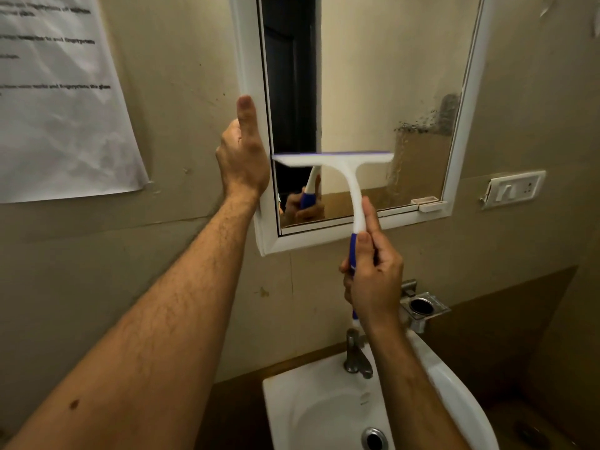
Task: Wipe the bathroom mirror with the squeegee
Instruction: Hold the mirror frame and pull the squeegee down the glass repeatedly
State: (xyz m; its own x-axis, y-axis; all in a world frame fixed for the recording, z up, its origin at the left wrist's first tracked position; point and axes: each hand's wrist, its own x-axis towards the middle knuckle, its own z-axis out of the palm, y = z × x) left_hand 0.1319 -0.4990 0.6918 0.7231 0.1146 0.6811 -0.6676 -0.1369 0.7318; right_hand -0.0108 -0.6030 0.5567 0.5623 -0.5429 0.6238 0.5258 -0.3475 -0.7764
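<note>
The person's right hand (373, 274) is curled tightly round the blue grip of a white plastic squeegee with a blue rubber blade (337, 170), thumb laid up along the white neck, so the tool is firmly held. Its wide blade lies level across the lower left part of the white-framed rectangular bathroom mirror (383, 92), one end almost at the frame's left inner edge and the handle hanging down past the bottom rail; whether the rubber edge actually presses on the glass cannot be told from this angle. The left hand (242, 154) grips the mirror's left frame, fingers wrapped behind it and thumb pointing up, which appears to steady the hinged or loosely mounted panel. To the right of the blade the glass shows a hazy, speckled patch of streaks and dark spotting, well apart from the strip the blade now covers. Below stand a white ceramic washbasin (279, 401) and a metal tap (355, 355). The step in hand looks like a downward pull over the left strip. To do it well, the person would keep the blade flat and level with even pressure, draw it in one unbroken stroke to the bottom rail, then overlap the next pass rightward toward the dirty patch, while the left hand holds the frame still.
</note>
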